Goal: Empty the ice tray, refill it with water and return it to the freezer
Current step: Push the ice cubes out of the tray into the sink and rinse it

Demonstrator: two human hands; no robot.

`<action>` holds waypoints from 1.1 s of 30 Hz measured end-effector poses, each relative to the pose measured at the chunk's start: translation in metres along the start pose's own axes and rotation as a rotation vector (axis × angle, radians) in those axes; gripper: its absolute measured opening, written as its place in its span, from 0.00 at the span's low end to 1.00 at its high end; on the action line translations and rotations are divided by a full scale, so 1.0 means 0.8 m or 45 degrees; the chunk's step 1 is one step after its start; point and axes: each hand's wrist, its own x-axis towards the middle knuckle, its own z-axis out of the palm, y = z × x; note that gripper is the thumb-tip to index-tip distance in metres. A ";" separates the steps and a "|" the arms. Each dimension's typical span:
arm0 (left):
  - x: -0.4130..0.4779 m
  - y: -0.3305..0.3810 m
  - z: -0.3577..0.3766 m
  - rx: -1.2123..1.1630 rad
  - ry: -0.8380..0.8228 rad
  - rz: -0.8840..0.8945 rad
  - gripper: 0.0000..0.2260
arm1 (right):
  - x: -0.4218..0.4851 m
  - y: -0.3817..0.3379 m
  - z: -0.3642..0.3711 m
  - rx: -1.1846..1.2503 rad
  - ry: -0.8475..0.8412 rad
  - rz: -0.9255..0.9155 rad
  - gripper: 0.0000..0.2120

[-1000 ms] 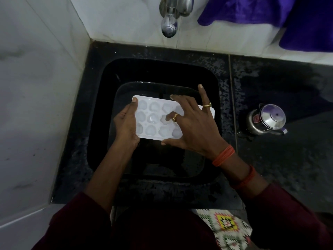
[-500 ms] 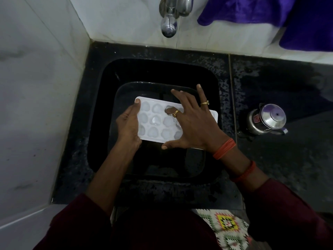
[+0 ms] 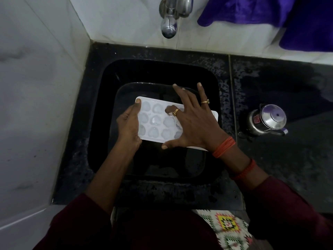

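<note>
The white heart-cell ice tray (image 3: 155,120) sits level over the black sink (image 3: 162,73), right below the tap (image 3: 169,24) at 12 o'clock. The left hand (image 3: 128,123) grips the tray's 9 o'clock edge, thumb on top. The right hand (image 3: 194,127) is splayed wide across the tray, one bent finger (image 3: 170,110) digging into a cell, and a steel pot (image 3: 268,120) stands at 3 o'clock.

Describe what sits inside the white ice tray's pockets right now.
The uncovered pockets of the ice tray hold pale, heart-shaped ice. The right hand lies spread over the tray's right half, hiding the pockets there.
</note>
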 end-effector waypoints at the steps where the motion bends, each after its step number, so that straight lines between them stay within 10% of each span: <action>1: 0.000 0.000 0.000 0.003 0.002 0.003 0.13 | 0.000 0.000 0.000 0.002 0.007 0.005 0.54; 33: 0.007 0.002 -0.007 -0.042 0.022 0.008 0.11 | 0.002 -0.009 -0.010 -0.076 -0.062 0.126 0.58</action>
